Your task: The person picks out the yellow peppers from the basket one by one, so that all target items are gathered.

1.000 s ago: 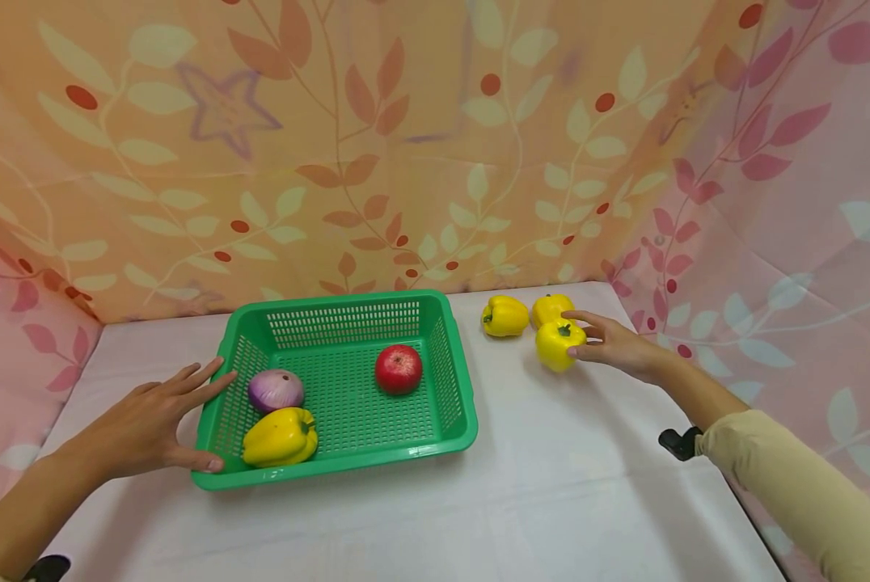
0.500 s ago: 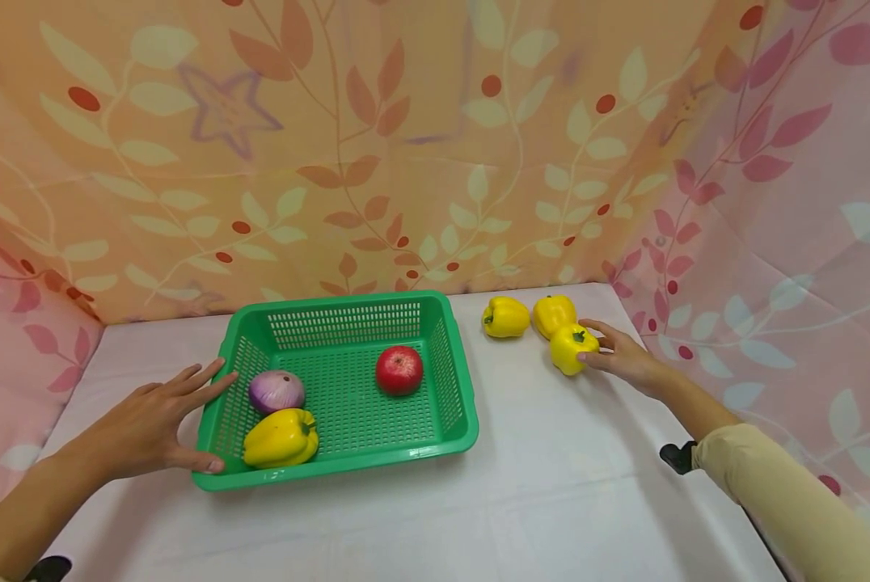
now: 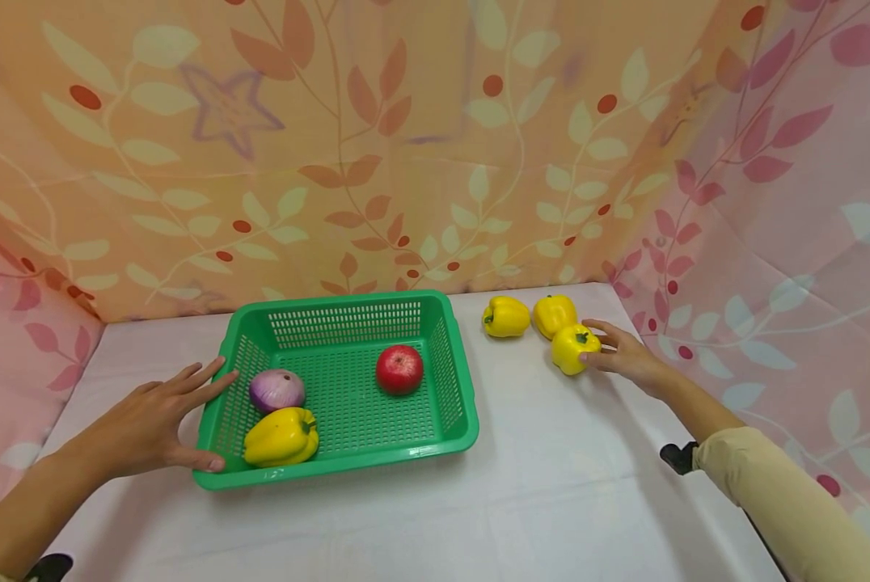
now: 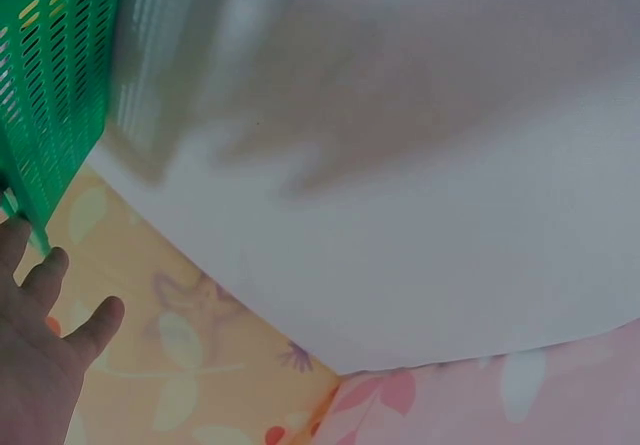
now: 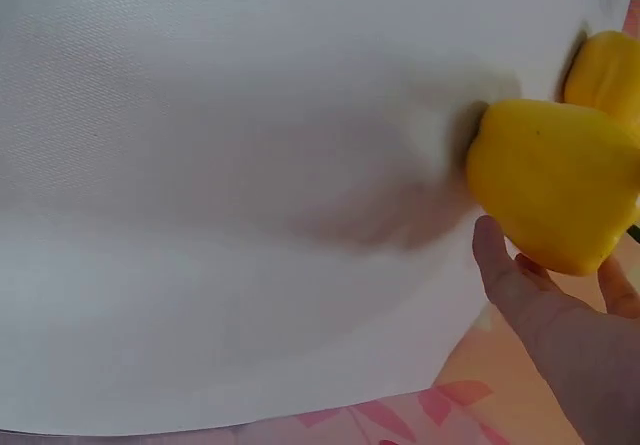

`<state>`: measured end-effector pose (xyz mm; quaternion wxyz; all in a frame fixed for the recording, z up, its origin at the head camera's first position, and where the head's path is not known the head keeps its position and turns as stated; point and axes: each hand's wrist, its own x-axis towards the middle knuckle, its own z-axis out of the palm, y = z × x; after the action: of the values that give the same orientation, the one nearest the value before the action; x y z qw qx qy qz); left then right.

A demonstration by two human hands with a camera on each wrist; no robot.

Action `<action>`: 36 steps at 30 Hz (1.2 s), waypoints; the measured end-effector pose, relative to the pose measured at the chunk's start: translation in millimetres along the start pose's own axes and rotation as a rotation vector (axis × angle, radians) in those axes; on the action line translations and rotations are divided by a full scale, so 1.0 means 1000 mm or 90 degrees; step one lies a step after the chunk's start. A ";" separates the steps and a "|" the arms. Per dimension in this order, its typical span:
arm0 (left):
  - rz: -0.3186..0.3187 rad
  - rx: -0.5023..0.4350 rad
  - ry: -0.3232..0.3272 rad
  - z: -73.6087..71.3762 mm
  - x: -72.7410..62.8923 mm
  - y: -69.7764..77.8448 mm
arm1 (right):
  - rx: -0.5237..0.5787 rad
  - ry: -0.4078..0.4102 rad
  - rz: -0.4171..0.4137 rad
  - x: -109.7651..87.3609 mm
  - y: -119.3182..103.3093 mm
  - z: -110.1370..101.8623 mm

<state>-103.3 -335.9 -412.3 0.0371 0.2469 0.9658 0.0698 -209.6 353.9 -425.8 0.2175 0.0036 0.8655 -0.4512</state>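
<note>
At the right of the head view, my right hand [image 3: 627, 360] has its thumb and fingers around the near side of a yellow bell pepper [image 3: 572, 352], which stands on the table with its stem up. The right wrist view shows the thumb at one side of that bell pepper [image 5: 555, 180]. My left hand [image 3: 144, 420] rests with spread fingers on the left rim of a green plastic basket [image 3: 348, 467], its thumb at the front corner. Inside the basket lie a purple onion [image 3: 278, 391], a yellow bell pepper [image 3: 282, 439] and a red pomegranate [image 3: 399, 370].
Two other yellow bell peppers, one on its side [image 3: 506, 317] and one behind the held pepper [image 3: 554, 314], lie near the table's back edge. A white cloth covers the table [image 3: 420, 525]. Patterned curtains [image 3: 435, 145] stand at the back and sides.
My right hand and its bell pepper have shifted slightly right and toward me, uncovering more of the pepper behind; in the last half second they barely move. The left hand stays on the basket.
</note>
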 end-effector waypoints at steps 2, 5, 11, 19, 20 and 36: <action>-0.003 -0.002 -0.003 -0.001 0.000 0.001 | -0.008 0.001 0.002 0.000 -0.007 -0.001; -0.005 -0.004 -0.005 -0.002 0.000 0.002 | -0.024 0.001 -0.005 0.000 -0.020 -0.004; -0.008 -0.006 -0.004 -0.002 -0.001 0.003 | -0.043 0.013 -0.059 0.004 -0.061 -0.004; 0.004 -0.003 0.010 -0.001 -0.002 0.002 | -0.044 -0.057 -0.152 0.017 -0.124 0.032; 0.007 -0.002 0.014 -0.001 -0.002 0.001 | -0.038 -0.073 -0.164 0.018 -0.131 0.039; 0.009 -0.004 0.021 0.000 -0.002 0.001 | -0.003 -0.272 -0.259 0.035 -0.205 0.145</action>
<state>-101.4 -335.7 -412.2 0.0211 0.2527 0.9642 0.0772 -228.7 111.9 -351.3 0.2995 -0.2657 0.7842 -0.4741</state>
